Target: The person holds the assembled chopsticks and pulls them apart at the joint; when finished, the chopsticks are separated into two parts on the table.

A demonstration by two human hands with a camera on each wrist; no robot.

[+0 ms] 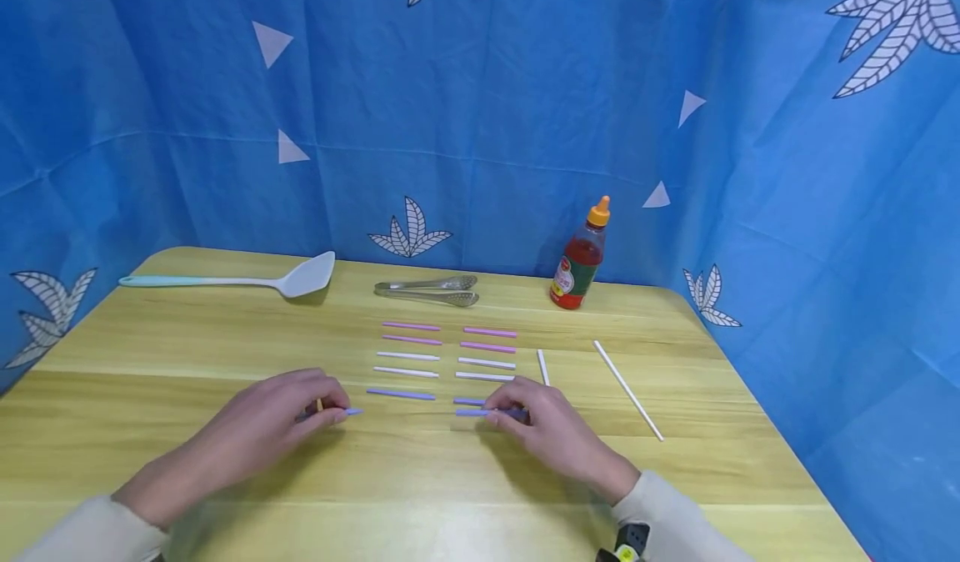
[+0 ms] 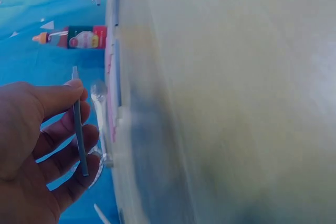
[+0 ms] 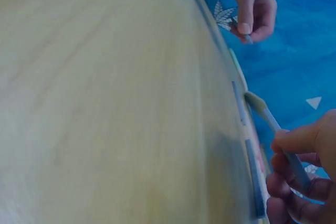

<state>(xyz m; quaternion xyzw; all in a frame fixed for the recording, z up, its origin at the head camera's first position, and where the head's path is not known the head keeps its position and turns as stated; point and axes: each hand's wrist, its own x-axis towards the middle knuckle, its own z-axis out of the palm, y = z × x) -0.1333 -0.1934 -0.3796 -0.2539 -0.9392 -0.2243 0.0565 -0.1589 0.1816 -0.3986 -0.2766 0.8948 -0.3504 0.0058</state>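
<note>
One blue stick [image 1: 355, 412] pinched in our left hand [image 1: 296, 408], a second blue stick [image 1: 470, 413] pinched in our right hand [image 1: 543, 424], a third blue stick [image 1: 401, 393] lying between and slightly beyond our fingers, pink sticks [image 1: 489, 347] and white sticks [image 1: 486, 363] farther beyond our fingertips.

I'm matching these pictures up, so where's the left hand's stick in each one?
Head: stick left of centre, lower half, tip poking from the left hand.
Left wrist: stick at the left side, nearly vertical.
Right wrist: stick at upper right, mostly hidden.
Shared landmark: the right hand, right of centre, top left and lower right respectively.
</note>
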